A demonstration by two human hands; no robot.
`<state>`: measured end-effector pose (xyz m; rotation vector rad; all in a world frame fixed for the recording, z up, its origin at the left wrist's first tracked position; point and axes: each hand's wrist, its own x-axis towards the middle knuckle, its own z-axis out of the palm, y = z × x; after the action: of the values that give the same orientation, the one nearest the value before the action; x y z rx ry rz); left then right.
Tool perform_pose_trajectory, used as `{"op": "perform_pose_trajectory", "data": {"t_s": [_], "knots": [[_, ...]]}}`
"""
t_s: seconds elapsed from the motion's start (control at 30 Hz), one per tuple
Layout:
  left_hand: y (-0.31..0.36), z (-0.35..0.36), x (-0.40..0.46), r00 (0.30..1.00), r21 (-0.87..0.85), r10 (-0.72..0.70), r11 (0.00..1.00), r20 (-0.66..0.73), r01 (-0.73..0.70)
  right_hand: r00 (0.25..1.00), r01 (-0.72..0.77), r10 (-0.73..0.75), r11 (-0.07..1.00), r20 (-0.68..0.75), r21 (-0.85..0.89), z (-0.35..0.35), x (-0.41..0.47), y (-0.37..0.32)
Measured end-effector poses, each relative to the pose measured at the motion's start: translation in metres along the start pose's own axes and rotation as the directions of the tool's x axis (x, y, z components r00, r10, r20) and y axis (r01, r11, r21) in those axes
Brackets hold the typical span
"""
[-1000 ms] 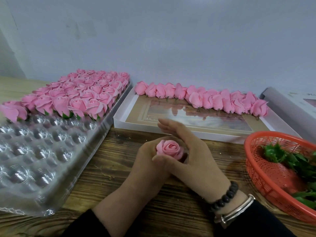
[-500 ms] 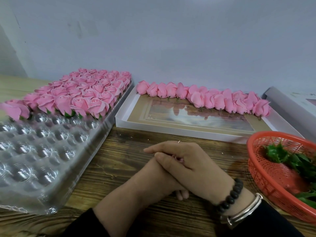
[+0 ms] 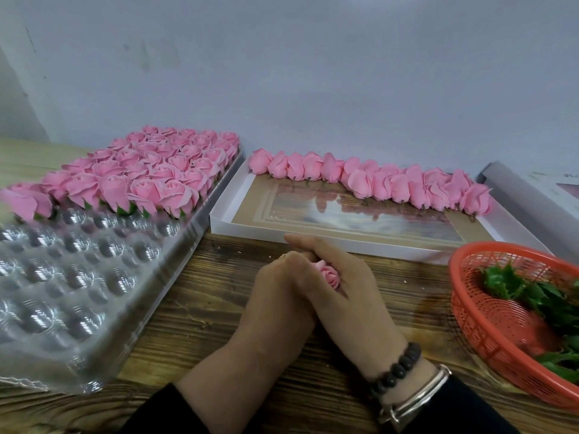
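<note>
hands at work over a wooden table [image 3: 203,308]: the left hand [image 3: 279,296] and right hand [image 3: 351,296] press together, fingers curled and clamped on one pink rose [image 3: 329,275]. only the rose's top peeks out, in the gap between the right thumb and forefinger, just above the table near its middle. beads [image 3: 404,361] and a silver bangle [image 3: 419,393] circle the right wrist above a dark sleeve [image 3: 463,411]. to the left lies a clear plastic tray [image 3: 94,292], its near cups bare, its far half packed with upright pink blooms [image 3: 150,180]. behind the hands sits a shallow white box [image 3: 344,242], with a row [image 3: 376,183] of roses lying on their sides along its far edge. at right, an orange basket [image 3: 476,317] holds green leaves [image 3: 532,292]. a pale wall [image 3: 313,73] closes the scene.
</note>
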<state>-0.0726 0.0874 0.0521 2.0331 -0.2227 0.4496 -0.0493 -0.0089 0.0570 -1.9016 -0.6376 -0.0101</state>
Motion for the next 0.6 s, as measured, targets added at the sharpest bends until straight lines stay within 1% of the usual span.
{"op": "perform_pose_trajectory", "data": {"t_s": [0.1, 0.17, 0.23, 0.33, 0.4, 0.43, 0.5, 0.53, 0.6], "knots": [[0.005, 0.004, -0.002, 0.999, -0.052, -0.039, 0.998, 0.021, 0.04, 0.999, 0.003, -0.005, 0.999, -0.041, -0.046, 0.001, 0.0, 0.001], [0.009, 0.004, -0.004, 0.995, -0.12, -0.092, 0.988, 0.05, 0.097, 1.0, 0.008, -0.008, 0.998, -0.011, -0.056, 0.0, 0.002, 0.001], [0.008, 0.002, -0.003, 0.981, -0.165, -0.139, 0.973, 0.137, 0.161, 0.997, 0.002, 0.004, 0.997, 0.075, -0.081, -0.003, 0.003, 0.0], [0.005, -0.006, -0.002, 0.947, -0.041, -0.188, 0.978, 0.261, 0.205, 0.973, 0.005, 0.016, 0.996, 0.231, -0.09, -0.009, 0.005, -0.001], [0.005, -0.008, -0.005, 0.937, -0.021, -0.19, 0.979, 0.293, 0.205, 0.956, 0.003, 0.019, 0.997, 0.291, -0.076, -0.013, 0.004, -0.003], [0.004, -0.008, -0.005, 0.94, -0.06, -0.177, 0.977, 0.29, 0.203, 0.956, 0.013, 0.013, 0.996, 0.294, -0.086, -0.014, 0.004, -0.002], [0.006, -0.01, -0.005, 0.951, -0.161, -0.158, 0.966, 0.266, 0.205, 0.968, 0.035, -0.008, 0.994, 0.249, -0.106, -0.016, 0.004, 0.0], [0.005, -0.01, -0.004, 0.962, -0.191, -0.118, 0.967, 0.245, 0.167, 0.976, 0.034, -0.015, 0.996, 0.219, -0.083, -0.017, 0.004, 0.001], [0.004, -0.011, -0.001, 0.984, -0.178, -0.032, 0.982, 0.178, 0.064, 0.984, 0.022, -0.022, 1.0, 0.175, 0.001, -0.017, 0.004, 0.003]]}}
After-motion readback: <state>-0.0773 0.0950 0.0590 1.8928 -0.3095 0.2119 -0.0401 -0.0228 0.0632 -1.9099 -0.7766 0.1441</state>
